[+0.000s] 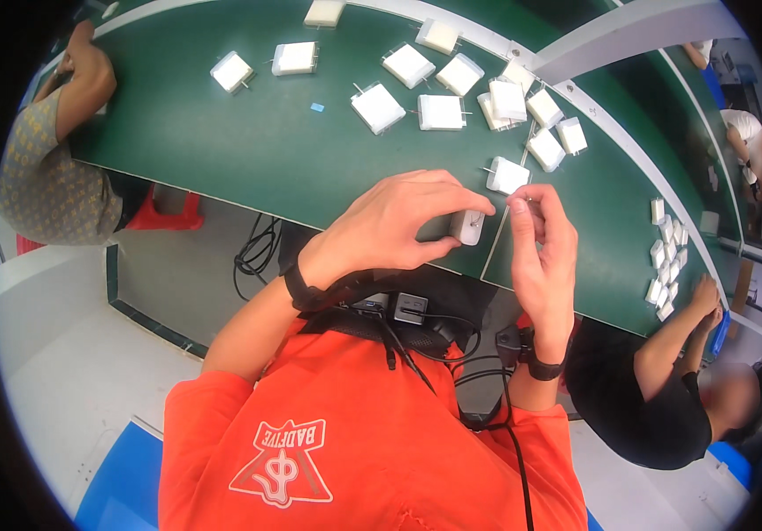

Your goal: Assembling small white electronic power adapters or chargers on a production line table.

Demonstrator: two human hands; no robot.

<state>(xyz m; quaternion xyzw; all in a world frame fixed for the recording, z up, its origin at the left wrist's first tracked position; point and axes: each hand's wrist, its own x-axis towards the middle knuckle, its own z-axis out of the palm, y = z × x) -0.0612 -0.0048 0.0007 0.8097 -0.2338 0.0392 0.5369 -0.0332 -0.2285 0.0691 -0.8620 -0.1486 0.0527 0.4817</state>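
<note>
Left hand point(390, 221): thumb and fingers pinch a held white block point(467, 227) above the near edge of the green surface point(222, 133). The block is turned with a narrow end, bearing a small metal fitting, toward the camera; that end face runs longest roughly away from the wearer. Its full depth is foreshortened, so the true long axis cannot be judged.

Right hand point(547, 252): fingers curled, thumb close to forefinger; cannot tell whether they pinch something small. Key relation: the held block lies just left of the right fingertips, across a narrow gap.

Surroundings: a loose white block point(508, 176) lies just beyond the right fingertips, the nearest obstacle on that side. Farther out, a group of white blocks point(442, 112), some overlapping, many with thin metal leads. A small blue piece point(317, 107) lies left of these. Far right: a cluster of white blocks point(666, 252) near a co-worker's hands point(706, 299).
</note>
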